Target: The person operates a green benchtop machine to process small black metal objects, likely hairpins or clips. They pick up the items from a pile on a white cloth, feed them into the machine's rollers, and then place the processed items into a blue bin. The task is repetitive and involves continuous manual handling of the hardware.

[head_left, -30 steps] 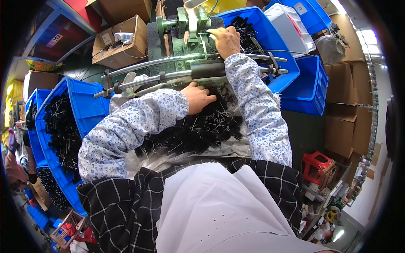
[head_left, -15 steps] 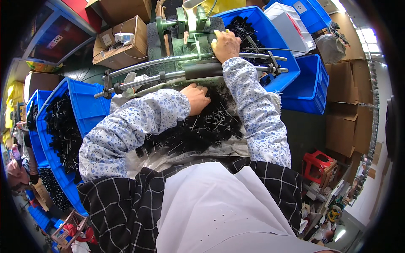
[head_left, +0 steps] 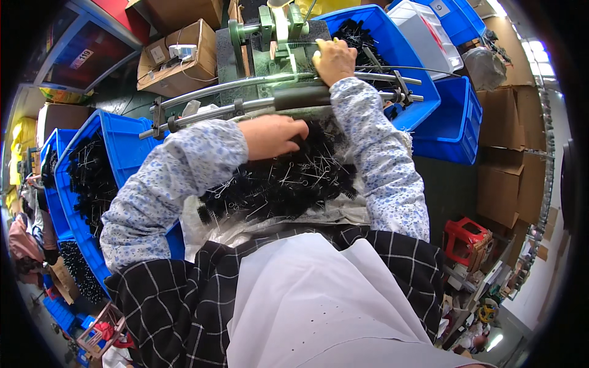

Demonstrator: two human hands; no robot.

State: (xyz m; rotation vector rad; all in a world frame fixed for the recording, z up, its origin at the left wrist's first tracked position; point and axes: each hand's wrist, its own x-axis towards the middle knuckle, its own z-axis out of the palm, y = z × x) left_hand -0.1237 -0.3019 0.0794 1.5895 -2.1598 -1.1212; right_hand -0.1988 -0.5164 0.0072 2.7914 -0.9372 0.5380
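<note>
My right hand (head_left: 337, 61) is at the green machine (head_left: 274, 30) beyond the metal rails. Its fingers are pinched at the end of a thin wire brush (head_left: 303, 44), which lies crosswise by the machine's lit front. My left hand (head_left: 274, 136) hovers over a heap of black-bristled wire brushes (head_left: 276, 190) in front of me. Its fingers are half curled and blurred, and I cannot make out anything in them. Many brushes in the heap end in wire loops. The heap rests on pale sheeting (head_left: 230, 232) near my lap.
Two curved metal rails (head_left: 202, 116) with a dark sleeve (head_left: 300, 97) cross between me and the machine. A blue bin (head_left: 423, 80) of brushes stands at the right, another blue bin (head_left: 132, 144) at the left. An open cardboard box (head_left: 175, 61) sits at the back left.
My left hand has lifted from the heap's far edge by the rail and shifted slightly left. My right hand stays at the machine, where the bristled brush now shows more plainly.
</note>
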